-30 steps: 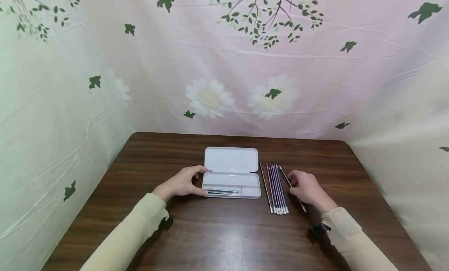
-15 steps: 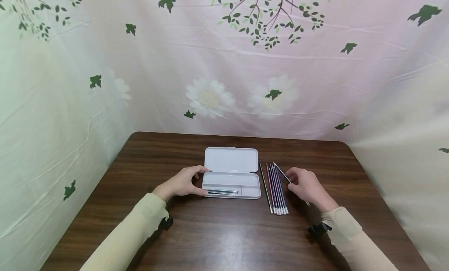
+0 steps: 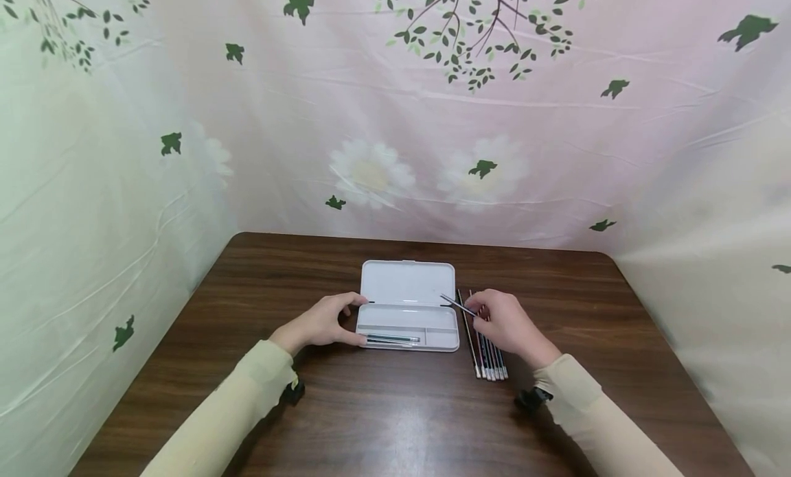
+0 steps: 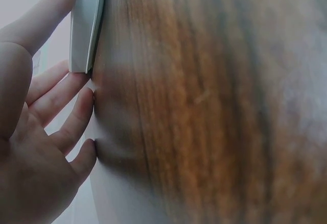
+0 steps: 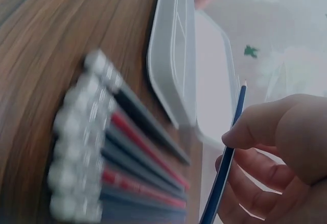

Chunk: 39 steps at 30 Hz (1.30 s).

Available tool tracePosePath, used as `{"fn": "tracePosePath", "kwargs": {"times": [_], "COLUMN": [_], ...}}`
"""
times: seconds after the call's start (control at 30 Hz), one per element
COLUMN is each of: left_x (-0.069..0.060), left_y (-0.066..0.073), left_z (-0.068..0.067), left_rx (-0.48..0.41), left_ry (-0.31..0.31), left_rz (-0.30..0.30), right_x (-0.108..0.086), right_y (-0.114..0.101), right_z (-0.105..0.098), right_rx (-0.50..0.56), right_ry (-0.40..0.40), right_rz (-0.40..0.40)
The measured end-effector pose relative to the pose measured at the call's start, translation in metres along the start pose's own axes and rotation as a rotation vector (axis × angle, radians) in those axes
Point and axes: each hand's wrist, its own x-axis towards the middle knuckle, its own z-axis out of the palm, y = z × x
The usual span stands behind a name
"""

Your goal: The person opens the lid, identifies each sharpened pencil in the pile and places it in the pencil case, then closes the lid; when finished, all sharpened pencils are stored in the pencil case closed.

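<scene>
Pencil point(image 5: 222, 175) pinched in right hand point(image 3: 503, 320) moved toward the case point(image 3: 408, 316) the left hand point(image 3: 320, 319) holds.

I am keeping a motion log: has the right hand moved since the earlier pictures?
Yes. In the head view, the right hand has moved left, toward the white case, which stayed in place, and is now over the pencils.

My right hand point(image 3: 503, 320) shifted left: a second ago beside the row of pencils point(image 3: 492, 366), now over it, hiding its far part. Pencil point(image 5: 223, 170) in my fingers point(image 5: 255, 127), then lying right of the row, now lifted off the table point(image 3: 383, 422). Tip swung leftward, shows against the open lid point(image 3: 404, 281) of the white case point(image 3: 408, 316).
</scene>
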Motion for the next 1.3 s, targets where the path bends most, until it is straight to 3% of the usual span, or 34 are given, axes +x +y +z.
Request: {"fn": "tracePosePath", "kwargs": {"times": [0.2, 0.37, 0.67, 1.03, 1.3], "left_x": [0.000, 0.001, 0.001, 0.000, 0.000], "left_y": [-0.001, -0.001, -0.001, -0.002, -0.001], "left_z": [0.001, 0.000, 0.000, 0.000, 0.001], "left_rx": [0.003, 0.002, 0.004, 0.005, 0.002], "left_ry": [-0.002, 0.000, 0.006, 0.010, 0.002], "left_rz": [0.006, 0.005, 0.008, 0.009, 0.000], "right_x": [0.015, 0.029, 0.047, 0.051, 0.041], "right_y": [-0.022, -0.039, -0.053, -0.058, -0.053], "right_z": [0.018, 0.032, 0.056, 0.076, 0.068], "right_rx": [0.018, 0.048, 0.049, 0.074, 0.074], "right_ry": [-0.030, -0.074, -0.102, -0.117, -0.130], "right_rz": [-0.092, -0.117, -0.192, -0.193, -0.166]}}
